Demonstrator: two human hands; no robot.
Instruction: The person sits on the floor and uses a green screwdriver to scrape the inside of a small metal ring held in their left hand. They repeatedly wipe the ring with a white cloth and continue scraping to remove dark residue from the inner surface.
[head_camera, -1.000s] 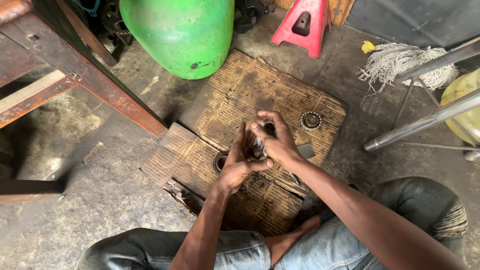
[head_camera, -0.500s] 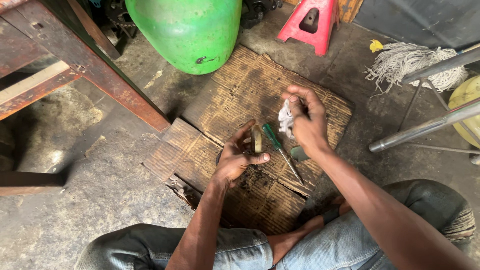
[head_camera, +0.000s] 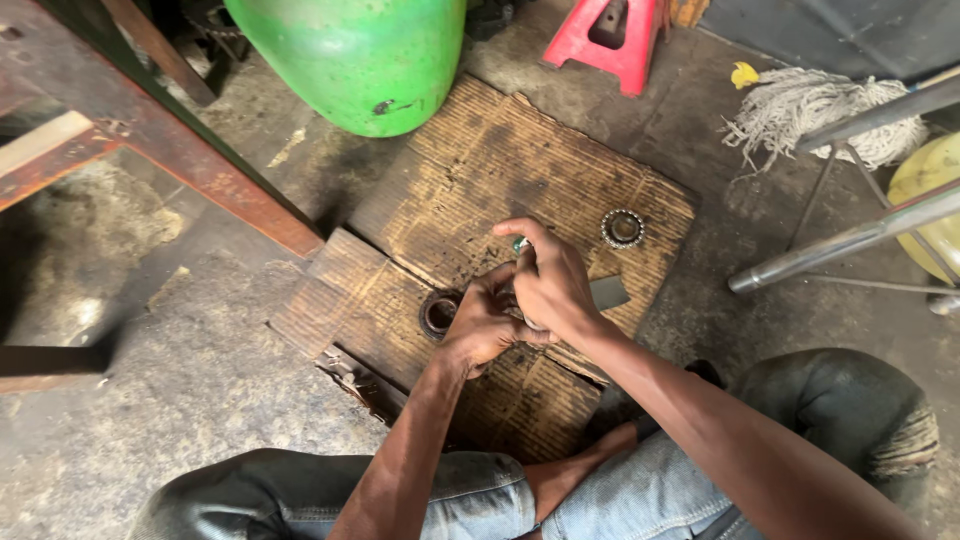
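My left hand (head_camera: 480, 322) is closed around a small round metal part, mostly hidden by the fingers, just above the brown cardboard sheet (head_camera: 500, 160). My right hand (head_camera: 552, 285) presses against it from the right and grips a green-handled screwdriver (head_camera: 519, 243); only the handle's end shows above the fingers. A dark rusty ring (head_camera: 438, 313) lies on the cardboard just left of my left hand. A toothed bearing (head_camera: 622, 228) lies to the upper right of my right hand.
A small grey plate (head_camera: 607, 292) lies by my right wrist. Behind the cardboard stand a green cylinder (head_camera: 350, 60) and a red jack stand (head_camera: 605, 40). A wooden bench leg (head_camera: 200, 170) is at left; a mop head (head_camera: 810, 105), metal tubes (head_camera: 840, 245) and a yellow container (head_camera: 925, 180) at right.
My right hand, which held a white rag up, has come back to my left hand and now grips the screwdriver that lay on the cardboard. The rag is out of sight.
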